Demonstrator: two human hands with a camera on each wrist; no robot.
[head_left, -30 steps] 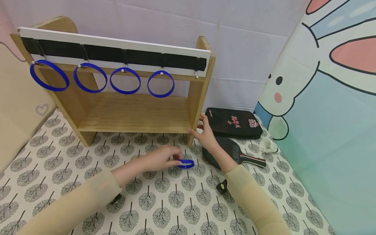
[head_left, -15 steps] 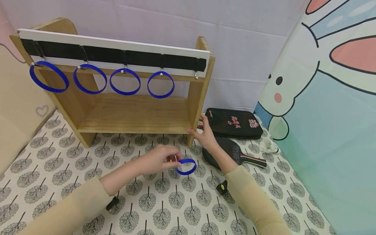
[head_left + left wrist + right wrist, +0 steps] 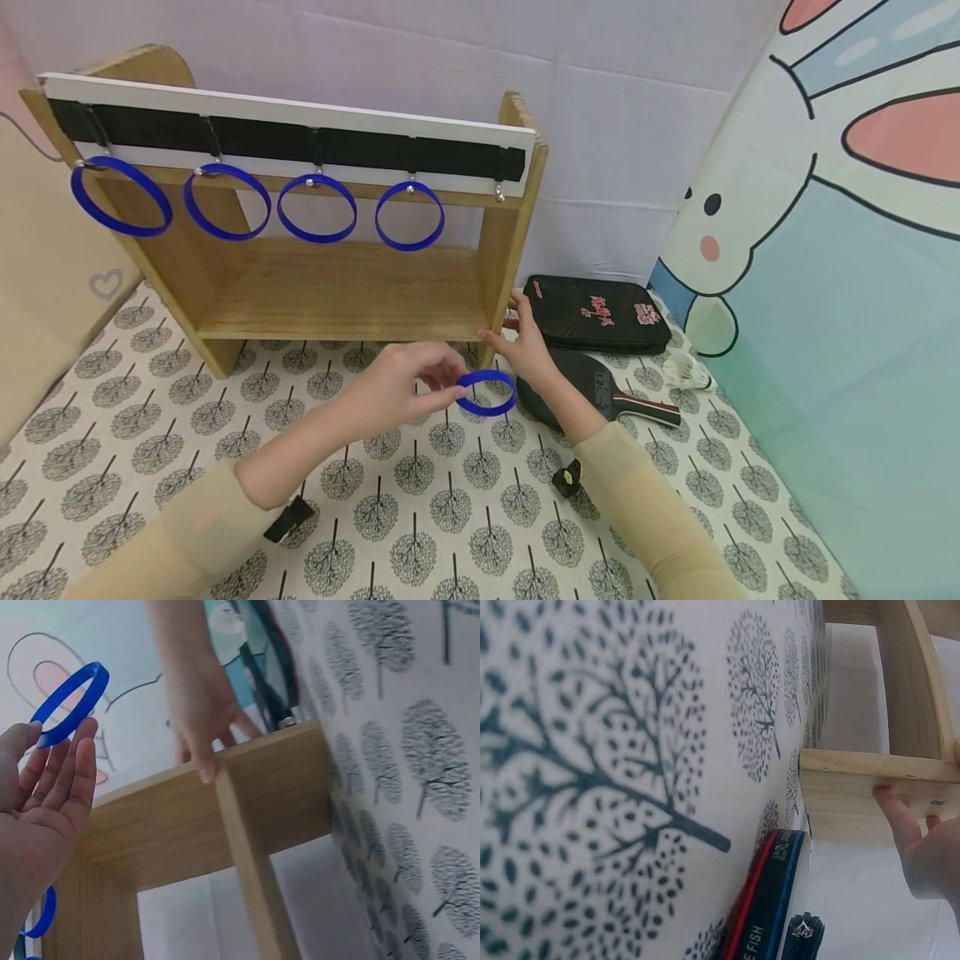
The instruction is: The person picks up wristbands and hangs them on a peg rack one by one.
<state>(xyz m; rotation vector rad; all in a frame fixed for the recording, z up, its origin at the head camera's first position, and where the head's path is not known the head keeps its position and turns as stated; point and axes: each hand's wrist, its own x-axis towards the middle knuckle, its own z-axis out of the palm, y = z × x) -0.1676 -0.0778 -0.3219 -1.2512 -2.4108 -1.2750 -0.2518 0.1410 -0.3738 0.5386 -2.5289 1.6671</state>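
Between thumb and fingertips my left hand (image 3: 408, 383) pinches a blue ring (image 3: 487, 414), raised above the tablecloth in front of the shelf's right leg. The left wrist view shows the same ring (image 3: 96, 694) held by its lower edge. My right hand (image 3: 528, 346) grips the wooden shelf (image 3: 345, 287) at its right side panel, thumb over the front edge, fingers on the outer face (image 3: 847, 791). Along the shelf's top, a white rail with a black strip (image 3: 262, 137) carries metal hooks. Several blue rings (image 3: 410, 247) hang from them; the rightmost hook (image 3: 500, 193) bears no ring.
Right of the shelf, a black zip case (image 3: 600, 312) lies behind a table tennis bat (image 3: 577, 387), partly under my right forearm. A shuttlecock (image 3: 686, 372) lies farther right. The tree-patterned tablecloth (image 3: 416, 546) spreads in front; fabric backdrops (image 3: 622, 142) stand behind and at the sides.
My left hand has lifted the blue ring off the tablecloth, moving it up and slightly right, and the ring has tilted to show more of its opening. The right hand stays on the shelf.
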